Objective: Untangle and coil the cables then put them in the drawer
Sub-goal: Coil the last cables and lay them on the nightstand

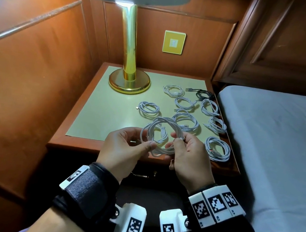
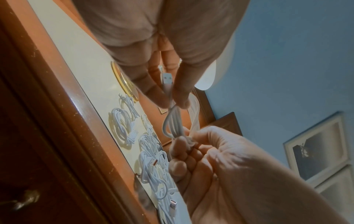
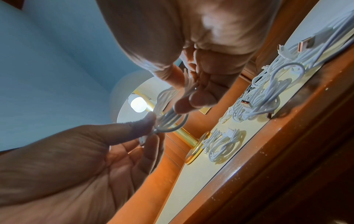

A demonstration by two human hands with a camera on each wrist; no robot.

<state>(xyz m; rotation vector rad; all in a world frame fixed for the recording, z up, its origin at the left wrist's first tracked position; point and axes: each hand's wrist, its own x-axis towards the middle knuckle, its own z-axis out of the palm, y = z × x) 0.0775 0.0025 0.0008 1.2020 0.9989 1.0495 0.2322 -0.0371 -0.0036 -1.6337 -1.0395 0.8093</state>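
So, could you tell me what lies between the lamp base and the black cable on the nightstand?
In the head view, one coiled white cable lies between the lamp base and the black cable.

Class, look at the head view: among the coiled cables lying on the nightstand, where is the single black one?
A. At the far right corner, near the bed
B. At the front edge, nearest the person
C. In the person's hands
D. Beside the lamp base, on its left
A: the black cable lies at the far right corner of the nightstand, next to the bed; the hands hold a white coil.
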